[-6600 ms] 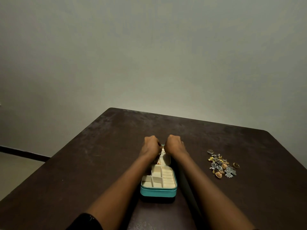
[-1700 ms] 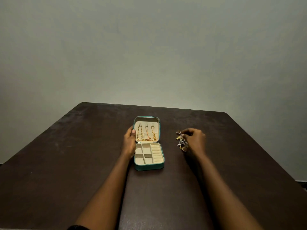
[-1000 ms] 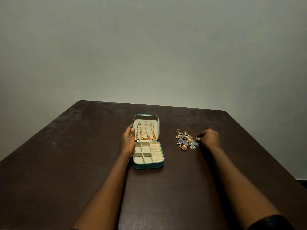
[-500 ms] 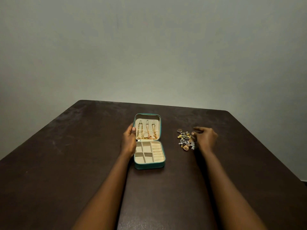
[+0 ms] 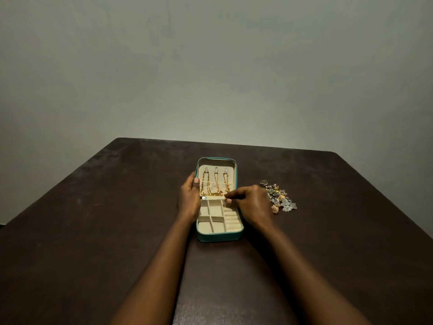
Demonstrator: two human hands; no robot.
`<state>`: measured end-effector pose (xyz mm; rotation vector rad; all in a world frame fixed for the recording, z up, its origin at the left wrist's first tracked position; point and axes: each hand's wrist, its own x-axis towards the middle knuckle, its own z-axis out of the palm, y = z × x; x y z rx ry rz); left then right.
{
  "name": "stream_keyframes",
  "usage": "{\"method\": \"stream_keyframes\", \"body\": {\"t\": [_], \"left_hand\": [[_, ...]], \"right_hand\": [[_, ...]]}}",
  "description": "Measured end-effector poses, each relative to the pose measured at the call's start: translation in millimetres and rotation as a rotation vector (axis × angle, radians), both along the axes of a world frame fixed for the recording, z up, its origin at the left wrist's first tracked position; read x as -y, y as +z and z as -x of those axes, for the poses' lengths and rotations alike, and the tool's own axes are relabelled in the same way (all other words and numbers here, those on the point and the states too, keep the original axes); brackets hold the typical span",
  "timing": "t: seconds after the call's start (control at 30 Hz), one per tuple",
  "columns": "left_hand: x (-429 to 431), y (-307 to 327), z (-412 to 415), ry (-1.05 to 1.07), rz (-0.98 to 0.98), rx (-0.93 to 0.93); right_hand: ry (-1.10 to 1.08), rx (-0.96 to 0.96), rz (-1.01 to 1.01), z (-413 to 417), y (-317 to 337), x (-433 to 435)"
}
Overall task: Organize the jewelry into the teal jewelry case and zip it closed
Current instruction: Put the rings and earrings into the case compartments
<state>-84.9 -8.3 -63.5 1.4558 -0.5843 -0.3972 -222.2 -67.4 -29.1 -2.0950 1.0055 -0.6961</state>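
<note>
teal jewelry case (image 5: 219, 236) lies open on the dark counter (image 5: 93, 231), three gold chains (image 5: 216, 184) in its lid. my left hand (image 5: 188, 200) holds its left edge. my right hand (image 5: 253, 205) is over the ring rolls (image 5: 232, 220), fingers (image 5: 230, 195) pinched narrow; if they hold something i cannot tell. loose jewelry (image 5: 278, 199) lies right of the case.

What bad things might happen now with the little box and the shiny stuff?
1. The right hand pinches its fingertips over the ring rolls; anything tiny there could slip into a wrong compartment or onto the table.
2. That hand sits right beside the loose jewelry pile and might scatter it.
3. The gold chains in the open lid could tangle if the left hand jolts the teal jewelry case.
</note>
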Motion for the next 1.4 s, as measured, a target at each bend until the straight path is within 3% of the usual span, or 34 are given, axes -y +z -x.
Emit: {"method": "stream_keyframes", "body": {"t": [0.37,0.97,1.1,1.4], "left_hand": [[-1,3,2,0.059,-0.069,0.098],[-3,6,3,0.052,-0.099,0.121],[-1,5,2,0.060,-0.106,0.130],[-1,4,2,0.075,-0.120,0.132]], "right_hand": [[-0.068,0.034,-0.032,-1,-6,0],[0.234,-0.481,0.616,4,11,-19],[0.208,-0.465,0.646,2,10,-19],[0.144,-0.239,0.498,0,-4,-13]]}}
